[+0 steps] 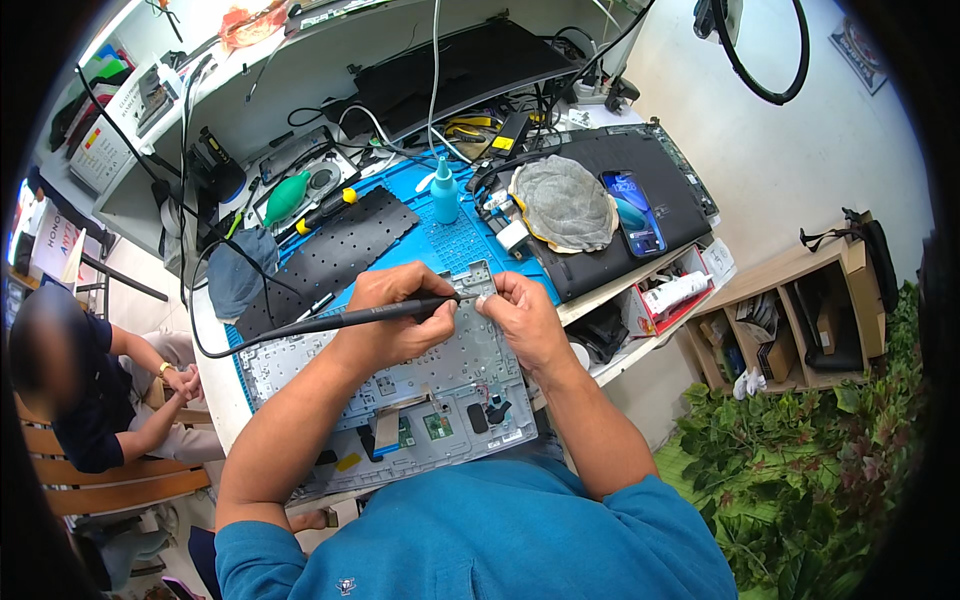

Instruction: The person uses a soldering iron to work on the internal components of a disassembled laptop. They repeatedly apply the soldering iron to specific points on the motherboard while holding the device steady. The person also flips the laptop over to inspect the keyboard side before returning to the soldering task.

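Observation:
A silver-grey laptop casing [330, 372] lies inner side up in front of me, with small boards and a ribbon cable in its near part. My left hand [395, 312] is closed around a black soldering iron [345, 319], pen-like, with a cable at its rear. Its tip points at the casing's far right corner. There my right hand [527, 318] pinches the casing's edge, thumb on top; the fingertips partly hide that spot. Beyond the hands, a perforated black sheet [345, 245] rests on a blue work mat [400, 252].
A light-blue bottle [444, 192] stands on the mat. On the right, a dark laptop [590, 270] bears a grey round cloth pad [565, 203] and a phone [635, 213]. A green air blower [287, 198] lies at the left. A seated person [90, 390] is at the far left.

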Demonstrator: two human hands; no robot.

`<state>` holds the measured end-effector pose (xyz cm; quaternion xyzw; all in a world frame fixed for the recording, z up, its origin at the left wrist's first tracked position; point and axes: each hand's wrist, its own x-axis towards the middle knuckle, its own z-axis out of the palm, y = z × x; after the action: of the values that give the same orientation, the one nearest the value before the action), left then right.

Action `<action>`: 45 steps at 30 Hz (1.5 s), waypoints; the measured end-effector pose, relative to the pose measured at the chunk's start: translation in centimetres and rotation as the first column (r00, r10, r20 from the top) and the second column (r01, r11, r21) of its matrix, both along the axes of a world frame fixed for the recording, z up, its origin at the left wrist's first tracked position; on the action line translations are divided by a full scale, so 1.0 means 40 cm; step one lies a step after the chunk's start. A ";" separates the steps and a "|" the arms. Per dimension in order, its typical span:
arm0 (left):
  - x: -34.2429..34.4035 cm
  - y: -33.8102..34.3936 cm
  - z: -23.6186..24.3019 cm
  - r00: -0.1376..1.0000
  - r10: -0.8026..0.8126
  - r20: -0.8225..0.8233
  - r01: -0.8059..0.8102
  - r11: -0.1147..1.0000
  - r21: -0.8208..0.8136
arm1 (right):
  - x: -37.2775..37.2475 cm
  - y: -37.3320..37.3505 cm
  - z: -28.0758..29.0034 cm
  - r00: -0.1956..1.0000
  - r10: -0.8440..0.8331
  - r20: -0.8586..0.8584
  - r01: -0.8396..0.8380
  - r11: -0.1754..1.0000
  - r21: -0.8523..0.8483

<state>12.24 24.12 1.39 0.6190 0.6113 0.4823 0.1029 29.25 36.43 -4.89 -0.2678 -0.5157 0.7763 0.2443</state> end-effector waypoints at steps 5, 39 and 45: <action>-0.008 -0.009 0.003 0.991 -0.007 0.136 0.017 0.997 -0.070 | 0.003 -0.002 0.013 1.000 0.013 0.000 -0.013 1.000 -0.013; -0.016 0.039 0.023 0.880 -0.302 -0.366 0.341 0.939 0.044 | 0.011 0.013 -0.006 0.995 0.051 -0.086 -0.054 0.998 -0.028; -0.009 0.026 0.053 0.918 -0.251 -0.307 0.247 0.968 -0.051 | 0.012 0.015 -0.008 0.997 0.055 -0.058 -0.057 0.998 -0.036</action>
<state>11.86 25.18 3.50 0.7593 0.5389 0.3581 0.0691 29.73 37.03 -5.22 -0.2357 -0.5009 0.7998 0.2319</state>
